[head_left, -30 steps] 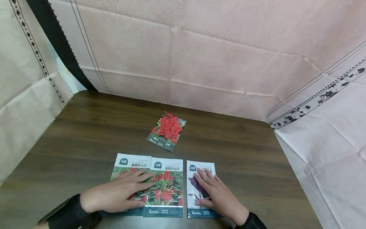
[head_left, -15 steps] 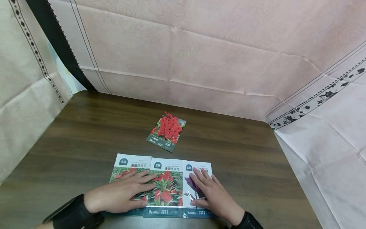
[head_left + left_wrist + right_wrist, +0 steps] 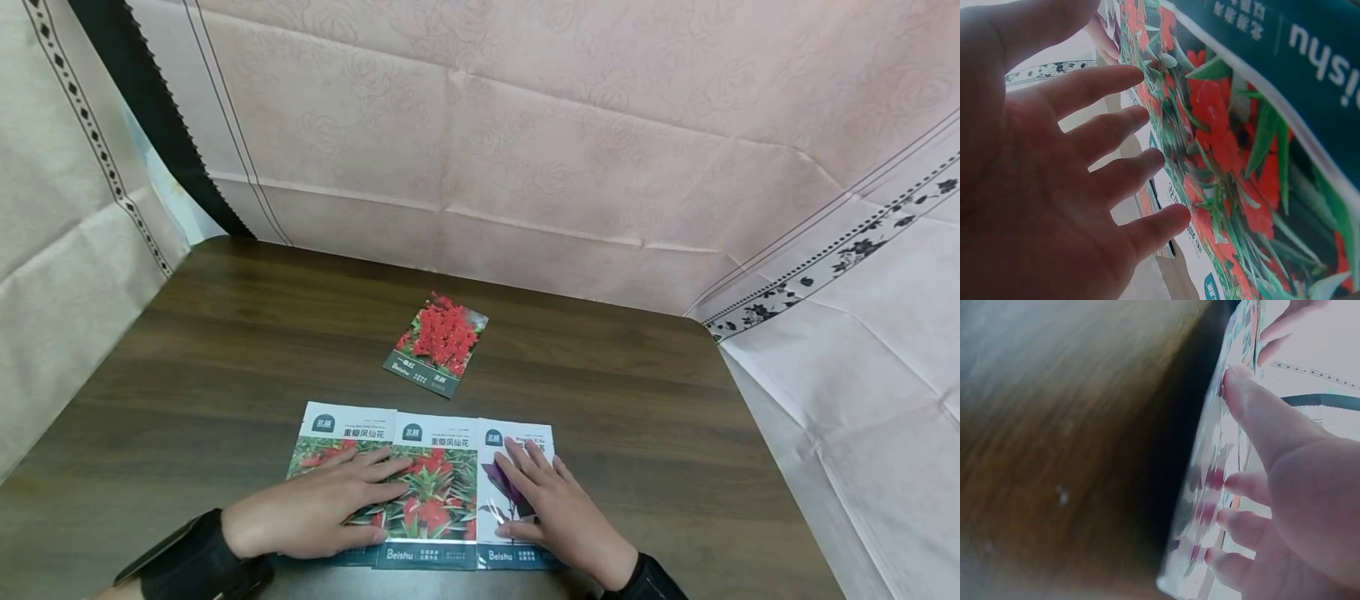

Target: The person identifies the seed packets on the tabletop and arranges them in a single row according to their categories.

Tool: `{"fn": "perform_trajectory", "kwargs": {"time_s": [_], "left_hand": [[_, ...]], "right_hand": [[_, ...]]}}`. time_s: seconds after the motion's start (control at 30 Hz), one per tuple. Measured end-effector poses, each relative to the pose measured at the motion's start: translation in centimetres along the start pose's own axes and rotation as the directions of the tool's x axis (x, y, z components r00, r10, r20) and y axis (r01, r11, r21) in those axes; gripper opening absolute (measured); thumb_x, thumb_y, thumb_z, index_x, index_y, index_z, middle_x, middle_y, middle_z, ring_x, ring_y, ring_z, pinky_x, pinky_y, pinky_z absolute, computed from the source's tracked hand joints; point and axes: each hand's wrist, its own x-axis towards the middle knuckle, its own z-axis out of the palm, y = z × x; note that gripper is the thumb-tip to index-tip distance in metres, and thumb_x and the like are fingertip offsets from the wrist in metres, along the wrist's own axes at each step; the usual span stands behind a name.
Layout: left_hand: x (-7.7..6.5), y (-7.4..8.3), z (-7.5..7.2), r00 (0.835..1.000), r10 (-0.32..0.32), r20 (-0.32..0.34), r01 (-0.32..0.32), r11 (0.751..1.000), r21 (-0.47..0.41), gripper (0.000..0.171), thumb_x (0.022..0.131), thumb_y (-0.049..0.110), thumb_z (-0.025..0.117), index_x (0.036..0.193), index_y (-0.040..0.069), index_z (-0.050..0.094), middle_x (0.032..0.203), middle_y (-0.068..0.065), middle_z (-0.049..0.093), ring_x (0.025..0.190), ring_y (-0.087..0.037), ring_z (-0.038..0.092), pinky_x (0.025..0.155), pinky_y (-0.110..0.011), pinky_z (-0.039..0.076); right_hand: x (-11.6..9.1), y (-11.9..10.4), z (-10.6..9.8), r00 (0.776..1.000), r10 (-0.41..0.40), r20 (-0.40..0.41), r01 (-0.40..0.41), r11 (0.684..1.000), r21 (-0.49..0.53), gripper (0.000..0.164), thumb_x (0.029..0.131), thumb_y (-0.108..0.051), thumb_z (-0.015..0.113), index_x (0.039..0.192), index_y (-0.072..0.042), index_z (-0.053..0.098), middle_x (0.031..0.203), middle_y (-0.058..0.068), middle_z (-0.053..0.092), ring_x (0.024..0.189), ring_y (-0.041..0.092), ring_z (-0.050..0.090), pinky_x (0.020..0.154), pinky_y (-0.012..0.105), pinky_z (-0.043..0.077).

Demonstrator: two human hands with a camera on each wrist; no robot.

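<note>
Three seed packets lie side by side along the near part of the wooden table. The left packet [image 3: 348,422] and the middle packet [image 3: 431,496] show red balsam flowers; the right packet [image 3: 491,500] is white with a dark purple flower. My left hand [image 3: 315,512] rests spread over the left packet, fingertips reaching onto the middle one. My right hand [image 3: 562,508] lies with straight fingers on the purple-flower packet and hides much of it. In the right wrist view, my thumb and fingertips touch that packet's glossy face [image 3: 1191,525]. Adjoining packet edges meet.
Farther back on the table [image 3: 600,383], a smaller packet [image 3: 438,342] with bright red flowers lies tilted. Pale patterned cloth [image 3: 487,167] hangs behind the table and down both sides. Black bands wrap both wrists.
My right hand has slid the purple-flower packet left, closing the gap to the middle packet. My left hand has shifted slightly right. The back packet has stayed put.
</note>
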Motion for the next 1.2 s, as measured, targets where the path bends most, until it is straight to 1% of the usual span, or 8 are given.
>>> {"fn": "perform_trajectory", "kwargs": {"time_s": [0.27, 0.4, 0.57, 0.7, 0.8, 1.07, 1.2], "left_hand": [[0.0, 0.0, 0.1, 0.999, -0.028, 0.021, 0.028, 0.999, -0.021, 0.054, 0.092, 0.051, 0.057, 0.142, 0.032, 0.048, 0.157, 0.004, 0.033, 0.148, -0.031, 0.025, 0.113, -0.063, 0.023], [-0.1, -0.1, 0.2, 0.999, -0.027, 0.020, 0.028, 0.999, -0.021, 0.054, 0.092, 0.050, 0.058, 0.142, 0.031, 0.048, 0.157, 0.004, 0.034, 0.147, -0.031, 0.025, 0.112, -0.063, 0.027], [-0.2, -0.4, 0.2, 1.000, -0.028, 0.014, 0.028, 1.000, -0.011, 0.054, 0.093, 0.049, 0.058, 0.143, 0.031, 0.047, 0.157, 0.005, 0.034, 0.147, -0.031, 0.025, 0.111, -0.062, 0.028], [-0.4, -0.6, 0.1, 0.999, -0.032, 0.008, 0.033, 0.999, -0.009, 0.056, 0.093, 0.048, 0.058, 0.144, 0.028, 0.046, 0.157, 0.005, 0.035, 0.147, -0.031, 0.026, 0.110, -0.062, 0.029], [-0.6, -0.8, -0.1, 0.999, -0.033, 0.002, 0.033, 0.999, -0.009, 0.057, 0.093, 0.047, 0.059, 0.144, 0.027, 0.046, 0.157, 0.005, 0.035, 0.147, -0.032, 0.026, 0.110, -0.062, 0.029], [-1.3, -1.8, -0.6, 1.000, -0.018, -0.017, 0.017, 0.999, -0.035, 0.058, 0.093, 0.045, 0.060, 0.145, 0.025, 0.045, 0.156, 0.003, 0.037, 0.146, -0.035, 0.027, 0.111, -0.067, 0.022], [-1.8, -2.4, -0.8, 1.000, -0.021, -0.016, 0.020, 0.999, -0.047, 0.062, 0.092, 0.046, 0.060, 0.147, 0.027, 0.042, 0.155, 0.004, 0.039, 0.146, -0.034, 0.027, 0.111, -0.066, 0.024]], "right_hand": [[0.2, -0.2, 0.1, 1.000, -0.005, 0.001, 0.005, 1.000, -0.006, 0.082, 0.084, -0.070, 0.052, 0.152, -0.031, 0.029, 0.162, -0.006, 0.018, 0.151, 0.031, 0.015, 0.116, 0.063, 0.019], [0.4, -0.3, 0.2, 1.000, -0.008, 0.002, 0.008, 1.000, -0.015, 0.083, 0.084, -0.070, 0.051, 0.153, -0.031, 0.028, 0.162, -0.006, 0.018, 0.151, 0.030, 0.015, 0.116, 0.063, 0.019], [0.6, -0.8, 0.1, 1.000, 0.002, 0.017, -0.001, 1.000, -0.008, 0.083, 0.083, -0.070, 0.052, 0.153, -0.032, 0.027, 0.162, -0.007, 0.017, 0.151, 0.031, 0.013, 0.116, 0.063, 0.018], [0.8, -1.2, 0.2, 1.000, 0.009, 0.018, -0.008, 1.000, -0.013, 0.083, 0.083, -0.070, 0.052, 0.153, -0.032, 0.027, 0.163, -0.006, 0.017, 0.151, 0.031, 0.012, 0.116, 0.063, 0.019], [1.1, -1.5, 0.4, 1.000, 0.009, 0.008, -0.009, 1.000, -0.028, 0.083, 0.083, -0.070, 0.052, 0.153, -0.033, 0.027, 0.163, -0.005, 0.017, 0.151, 0.031, 0.013, 0.115, 0.063, 0.020], [1.9, -2.8, 0.7, 1.000, 0.010, -0.003, -0.010, 0.997, -0.081, 0.082, 0.084, -0.069, 0.052, 0.152, -0.032, 0.027, 0.163, -0.005, 0.018, 0.151, 0.030, 0.014, 0.115, 0.062, 0.024], [2.5, -3.6, 0.9, 1.000, -0.003, 0.002, 0.003, 0.994, -0.110, 0.082, 0.084, -0.069, 0.051, 0.153, -0.032, 0.026, 0.163, -0.004, 0.017, 0.151, 0.030, 0.016, 0.114, 0.062, 0.025]]}}
